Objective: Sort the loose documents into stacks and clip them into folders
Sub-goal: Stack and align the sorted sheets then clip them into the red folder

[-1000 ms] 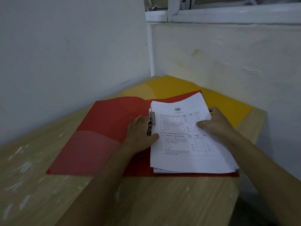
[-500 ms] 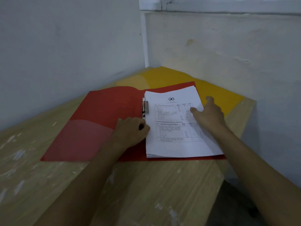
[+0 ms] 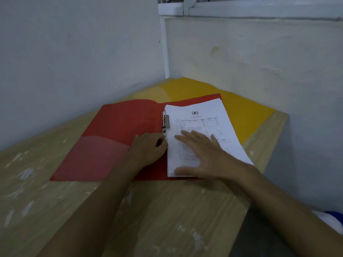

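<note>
Both hands are down on the open red folder (image 3: 118, 127). For the grip, the right hand (image 3: 202, 154) lies flat with its fingers spread wide on the stack of white papers (image 3: 200, 115), pressing the sheets and holding nothing. The left hand (image 3: 148, 147) is curled into a loose fist just beside the left edge of the papers. I cannot tell if its fingers are pinching anything, since they are tucked under.

The papers are thin and smooth, and together they make a thick pile with straight edges. The top sheet has a small round star mark and a printed table of lines. The pile sits on the right half of the folder.

The folder is shiny plastic and lies wide open and flat. Its left half has a see-through pocket with a slanted top. A small silver metal clip (image 3: 165, 121) stands along the fold in the middle, touching the left edge of the papers, just past the left hand.

A yellow folder (image 3: 241, 112) lies flat behind the red one, in the corner by the white walls. Part of it is under the red folder.

The tabletop (image 3: 167, 210) is pale wood with a streaky grain and white scuff marks
</note>
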